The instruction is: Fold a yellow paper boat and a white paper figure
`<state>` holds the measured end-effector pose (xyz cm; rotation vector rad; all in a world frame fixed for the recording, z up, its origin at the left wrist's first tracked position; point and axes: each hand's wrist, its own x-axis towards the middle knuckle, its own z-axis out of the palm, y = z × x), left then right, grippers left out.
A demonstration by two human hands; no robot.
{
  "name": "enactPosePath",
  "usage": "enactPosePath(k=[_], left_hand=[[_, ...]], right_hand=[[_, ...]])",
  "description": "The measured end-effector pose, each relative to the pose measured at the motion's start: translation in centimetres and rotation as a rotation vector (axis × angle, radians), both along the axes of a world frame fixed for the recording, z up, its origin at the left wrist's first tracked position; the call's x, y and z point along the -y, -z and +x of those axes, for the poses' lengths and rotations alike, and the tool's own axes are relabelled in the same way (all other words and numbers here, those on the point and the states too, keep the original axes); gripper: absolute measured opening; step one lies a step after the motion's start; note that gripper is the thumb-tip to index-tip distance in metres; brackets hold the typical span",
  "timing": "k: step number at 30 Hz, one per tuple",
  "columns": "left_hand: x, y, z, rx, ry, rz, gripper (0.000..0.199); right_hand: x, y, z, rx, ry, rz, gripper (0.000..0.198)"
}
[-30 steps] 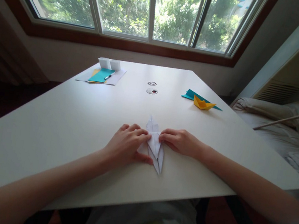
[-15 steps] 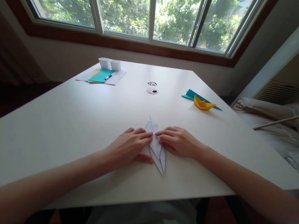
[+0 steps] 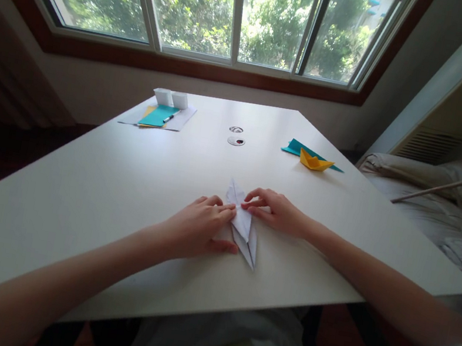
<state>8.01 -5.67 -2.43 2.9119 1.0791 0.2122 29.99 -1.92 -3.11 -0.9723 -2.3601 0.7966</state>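
Note:
A folded white paper (image 3: 242, 222), long and pointed at both ends, lies slantwise on the white table in front of me. From its left side my left hand (image 3: 206, 225) holds it down, fingers together on its middle and thumb stretched out by the lower left edge. My right hand (image 3: 273, 209) is at the upper right edge, its thumb and index finger closed on the paper near the middle crease. Two narrow points of the sheet show at the lower end. The fingertips partly cover the middle.
On the right of the table (image 3: 158, 178) sit a yellow paper boat (image 3: 314, 161) and a teal paper plane (image 3: 296, 147). At the far left are teal paper (image 3: 157, 116), a pen (image 3: 172, 116) and white paper boxes (image 3: 163, 96). Round inserts (image 3: 236, 141) mark the tabletop's middle.
My right hand has lifted slightly, its fingers now bent into a pinch at the paper's edge. The left hand stays nearly in place on the paper.

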Motion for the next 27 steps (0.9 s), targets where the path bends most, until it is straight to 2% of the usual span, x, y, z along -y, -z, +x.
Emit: enactPosePath(k=[4,8,11,17,23,26,27], left_hand=[[-1.2,-0.2,-0.6,0.128,-0.031,-0.099,0.045],[-2.6,0.2,-0.7,0.198,-0.287,0.003,0.042],[-3.0,0.8,-0.3,0.168,-0.382,-0.007,0.041],[-2.5,1.3,0.9,0.270,-0.434,-0.121,0.037],[-2.1,1.0,0.7,0.246,-0.394,-0.021,0.031],[-2.2,1.0,0.6,0.227,-0.441,0.013,0.040],[-2.2,1.0,0.5,0.214,-0.460,0.021,0.044]], right_hand=[[0.4,0.5,-0.5,-0.007,0.054,0.077,0.016],[0.6,1.1,-0.7,-0.024,0.083,0.114,0.016],[0.7,1.4,-0.8,-0.027,0.100,0.162,0.016],[0.6,1.2,-1.3,-0.019,0.111,0.226,0.014],[0.2,1.2,-1.3,-0.045,0.142,0.200,0.015],[-0.1,1.2,-1.1,0.003,0.185,0.234,0.014],[-0.2,1.3,-1.0,0.037,0.217,0.256,0.020]])
